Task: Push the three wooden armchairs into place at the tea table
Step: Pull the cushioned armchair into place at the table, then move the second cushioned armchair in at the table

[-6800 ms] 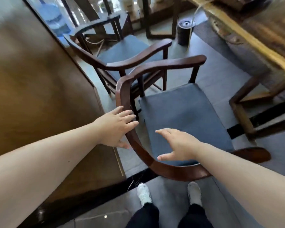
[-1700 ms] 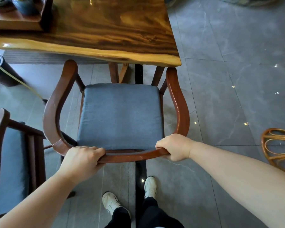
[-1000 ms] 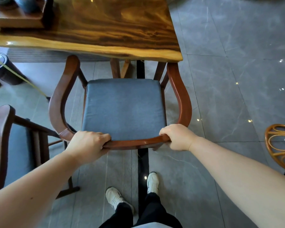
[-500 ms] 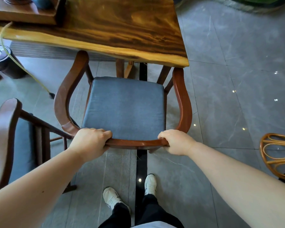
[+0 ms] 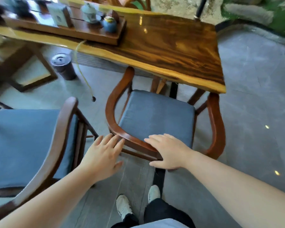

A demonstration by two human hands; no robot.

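A wooden armchair (image 5: 156, 116) with a grey-blue cushion stands at the right end of the long tea table (image 5: 171, 48), its armrest tips under the table's edge. My right hand (image 5: 168, 151) lies flat and open on the curved back rail. My left hand (image 5: 104, 155) hovers open just left of that rail, fingertips near it. A second armchair (image 5: 31, 142) with the same cushion stands at the left, back from the table.
A tea tray (image 5: 64, 28) with a teapot and cups sits on the table. A dark cylindrical bin (image 5: 62, 66) stands on the floor beneath, and a thin yellow hose (image 5: 82, 74) hangs from the table. My feet (image 5: 136, 204) are on grey tiles.
Both hands have let go of the back rail and opened. The view has swung left and up, showing more of the table and the second armchair.
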